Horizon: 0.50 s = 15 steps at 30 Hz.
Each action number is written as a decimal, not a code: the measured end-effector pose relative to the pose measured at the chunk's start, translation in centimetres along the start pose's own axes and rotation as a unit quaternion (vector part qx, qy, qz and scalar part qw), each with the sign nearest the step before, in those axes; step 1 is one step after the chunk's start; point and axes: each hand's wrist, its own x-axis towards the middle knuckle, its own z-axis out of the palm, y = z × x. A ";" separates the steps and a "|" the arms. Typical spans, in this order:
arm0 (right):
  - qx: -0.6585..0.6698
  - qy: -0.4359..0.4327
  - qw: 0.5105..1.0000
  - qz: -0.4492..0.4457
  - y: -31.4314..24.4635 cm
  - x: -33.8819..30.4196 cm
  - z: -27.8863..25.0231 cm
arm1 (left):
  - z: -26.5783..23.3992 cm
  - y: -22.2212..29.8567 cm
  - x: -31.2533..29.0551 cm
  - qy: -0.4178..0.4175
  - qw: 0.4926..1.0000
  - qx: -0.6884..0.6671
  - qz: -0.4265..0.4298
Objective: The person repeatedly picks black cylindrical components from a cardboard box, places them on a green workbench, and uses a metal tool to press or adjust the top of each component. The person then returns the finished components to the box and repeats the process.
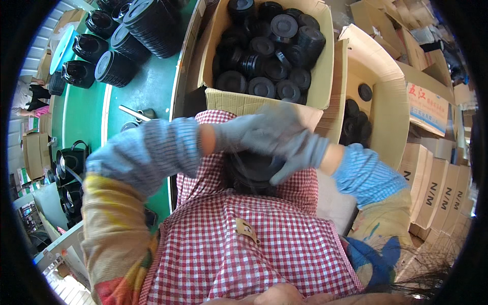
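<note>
My left hand [236, 133], in a grey glove, reaches in from the left over my lap. My right hand [297, 146], gloved alike, comes from the right and overlaps it. Both are smeared by motion, and their fingers run together. The right thumb sticks out downward beside a round black plastic piece [251, 169] between my thighs. The hands partly cover this piece, so its full shape is hidden. Whether either hand grips anything does not show. A red-and-white checked apron [244, 244] covers my lap.
An open carton [269, 101] of round black parts stands just ahead; another carton [378, 71] with fewer sits to its right. On the green table [152, 94] at left are stacked black containers [117, 68] and glossy black pots [91, 48]. Flattened cartons [437, 188] lean at right.
</note>
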 end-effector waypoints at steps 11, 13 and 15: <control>0.006 0.002 1.000 -0.022 -0.3 0.7 0.5 | -1.8 1.6 -2.8 -0.060 0.994 -0.089 0.034; 0.028 -0.019 0.999 -0.023 -0.5 0.5 0.5 | -0.3 -2.2 -1.0 0.020 0.939 0.040 0.342; 0.096 -0.038 0.995 -0.007 -1.0 1.1 2.4 | -0.7 -2.6 -0.2 -0.120 0.952 -0.047 0.276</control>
